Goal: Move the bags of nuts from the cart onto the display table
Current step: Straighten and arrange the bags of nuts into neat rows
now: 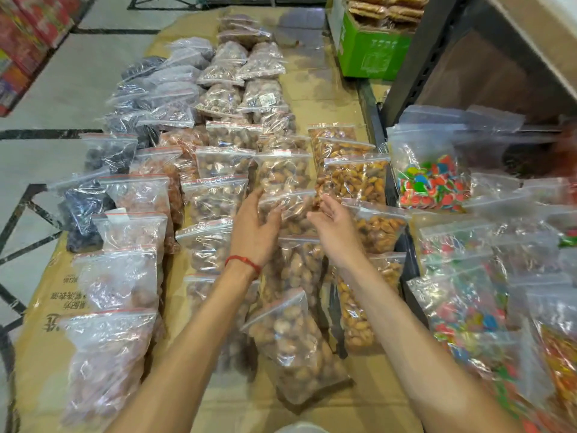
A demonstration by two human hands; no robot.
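Note:
Rows of clear zip bags of nuts cover the cardboard-topped display table [315, 89]. My left hand [254, 229], with a red string at the wrist, grips the left side of one nut bag [292, 210] in the middle row, thumb curled over its front. My right hand [332, 223] hovers just right of that bag with fingers relaxed, at most brushing its edge. Another nut bag [293, 342] lies tilted near me, between my forearms. Bags of orange-brown nuts [356, 179] form the row to the right. No cart is visible.
Bags of colourful candy [434, 185] fill a dark crate on the right. A green carton [371, 54] of biscuits stands at the back right beside a dark metal shelf [415, 67]. Dark dried-fruit bags [84, 207] line the table's left edge; tiled floor lies beyond.

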